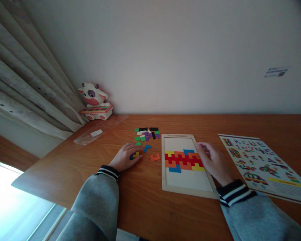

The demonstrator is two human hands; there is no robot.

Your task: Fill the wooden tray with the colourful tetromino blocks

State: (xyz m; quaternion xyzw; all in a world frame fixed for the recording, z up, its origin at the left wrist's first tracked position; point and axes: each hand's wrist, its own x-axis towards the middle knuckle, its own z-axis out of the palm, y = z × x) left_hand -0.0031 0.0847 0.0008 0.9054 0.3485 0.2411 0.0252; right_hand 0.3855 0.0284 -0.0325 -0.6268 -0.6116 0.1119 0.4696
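Observation:
My left hand (pixel 126 156) lies on the table with thumb and fingers apart. Between them are a yellow puzzle piece (pixel 136 154) and a blue piece (pixel 131 156), partly covered by the hand. A bent blue piece (pixel 146 148) and an orange U-shaped piece (pixel 155 157) lie just to its right. The wooden puzzle board (pixel 166 187) holds a band of fitted red, orange, yellow and blue pieces across its middle, with bare tray above and below. My right hand (pixel 213 163) is at the board's right rim, fingers curled and gripping the edge there.
Loose green, black, white and purple pieces (pixel 147 135) lie behind my left hand. A printed pattern sheet (pixel 263 160) is on the right. A cow-shaped toy keyboard (pixel 96 102) and a clear plastic bag (pixel 85 138) sit at the back left. The wall borders the table's far edge.

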